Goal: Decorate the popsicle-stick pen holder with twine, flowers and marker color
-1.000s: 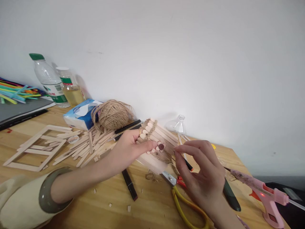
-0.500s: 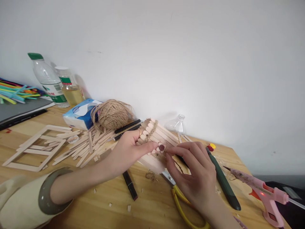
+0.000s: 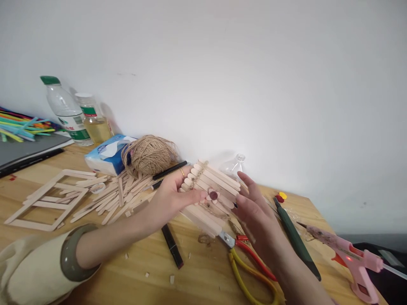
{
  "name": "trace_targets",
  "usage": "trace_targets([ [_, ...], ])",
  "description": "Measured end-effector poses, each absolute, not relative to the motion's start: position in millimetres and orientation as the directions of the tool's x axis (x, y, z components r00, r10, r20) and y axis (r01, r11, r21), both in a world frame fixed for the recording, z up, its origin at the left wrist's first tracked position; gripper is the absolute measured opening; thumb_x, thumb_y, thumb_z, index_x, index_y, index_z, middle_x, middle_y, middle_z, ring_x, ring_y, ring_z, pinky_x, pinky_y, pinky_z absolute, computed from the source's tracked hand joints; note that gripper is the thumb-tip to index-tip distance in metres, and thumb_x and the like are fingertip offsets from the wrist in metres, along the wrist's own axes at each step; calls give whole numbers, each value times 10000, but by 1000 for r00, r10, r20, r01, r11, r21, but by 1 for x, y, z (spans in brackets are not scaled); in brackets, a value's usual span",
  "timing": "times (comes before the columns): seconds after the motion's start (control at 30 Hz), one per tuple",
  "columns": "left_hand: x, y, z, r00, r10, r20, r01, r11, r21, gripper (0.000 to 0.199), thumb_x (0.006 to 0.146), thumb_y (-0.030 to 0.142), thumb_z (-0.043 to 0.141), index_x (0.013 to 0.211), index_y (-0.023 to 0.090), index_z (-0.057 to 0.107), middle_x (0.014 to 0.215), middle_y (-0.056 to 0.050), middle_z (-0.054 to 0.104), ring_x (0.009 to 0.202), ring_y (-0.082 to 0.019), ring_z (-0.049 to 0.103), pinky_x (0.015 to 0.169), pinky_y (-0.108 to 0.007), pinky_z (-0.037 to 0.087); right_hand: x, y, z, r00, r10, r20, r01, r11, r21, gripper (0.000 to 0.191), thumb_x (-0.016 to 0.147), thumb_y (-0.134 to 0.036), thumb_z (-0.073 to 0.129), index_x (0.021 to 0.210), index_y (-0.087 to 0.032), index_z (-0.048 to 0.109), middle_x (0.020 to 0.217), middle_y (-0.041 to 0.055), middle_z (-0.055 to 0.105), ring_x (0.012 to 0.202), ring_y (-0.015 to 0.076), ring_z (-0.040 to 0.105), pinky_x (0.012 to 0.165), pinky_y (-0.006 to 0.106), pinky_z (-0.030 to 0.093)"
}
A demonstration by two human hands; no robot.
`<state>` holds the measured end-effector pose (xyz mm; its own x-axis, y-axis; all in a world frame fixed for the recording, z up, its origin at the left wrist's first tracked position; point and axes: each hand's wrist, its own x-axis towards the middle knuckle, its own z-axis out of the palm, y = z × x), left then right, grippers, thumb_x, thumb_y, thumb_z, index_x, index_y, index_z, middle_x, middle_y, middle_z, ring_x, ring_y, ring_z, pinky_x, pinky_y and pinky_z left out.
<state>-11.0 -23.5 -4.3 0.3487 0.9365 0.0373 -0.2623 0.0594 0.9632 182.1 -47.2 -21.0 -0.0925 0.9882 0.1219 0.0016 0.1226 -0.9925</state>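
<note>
Hands (image 3: 170,188) (image 3: 262,218), two; one stick panel (image 3: 219,178) between, apparently touching both.

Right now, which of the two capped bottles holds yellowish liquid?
The shorter, white-capped bottle, behind the blue tissue pack; the green-capped bottle beside it stands taller and shows none.

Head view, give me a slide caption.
Left hand holds a craft-stick panel with a dark-red-centred flower, right hand at the panel's edge, scissors nearby.
</note>
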Motion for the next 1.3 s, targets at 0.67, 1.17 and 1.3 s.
trace_targets([
  [0.67, -4, -26, 3, 344, 939, 24, -145, 27, 989, 464, 662, 137, 685, 1057, 190, 446, 860, 16, 601, 728, -102, 560, 647, -198, 471, 157, -59, -10, 137, 975, 175, 46, 170, -984, 623, 733, -334, 698, 1247, -335, 346, 1324, 53, 387, 1239, 239, 446, 977, 425, 438],
  [1.17, -1, -29, -10, 296, 955, 28, -17, -24, 1000, 452, 699, 135, 644, 1082, 241, 429, 787, 53, 546, 802, -121, 559, 686, -211, 446, 156, -55, -20, 102, 980, 173, 82, 165, -983, 642, 734, -364, 683, 1248, -330, 302, 1323, 54, 352, 1244, 246, 404, 985, 449, 429],
  [1.3, -3, -28, -7, 325, 945, 32, -41, -20, 999, 451, 702, 144, 647, 1087, 232, 430, 852, 35, 577, 757, -106, 549, 660, -204, 444, 154, -57, -14, 134, 982, 134, 68, 126, -990, 672, 709, -392, 706, 1245, -331, 307, 1337, 46, 348, 1227, 242, 428, 969, 417, 448],
])
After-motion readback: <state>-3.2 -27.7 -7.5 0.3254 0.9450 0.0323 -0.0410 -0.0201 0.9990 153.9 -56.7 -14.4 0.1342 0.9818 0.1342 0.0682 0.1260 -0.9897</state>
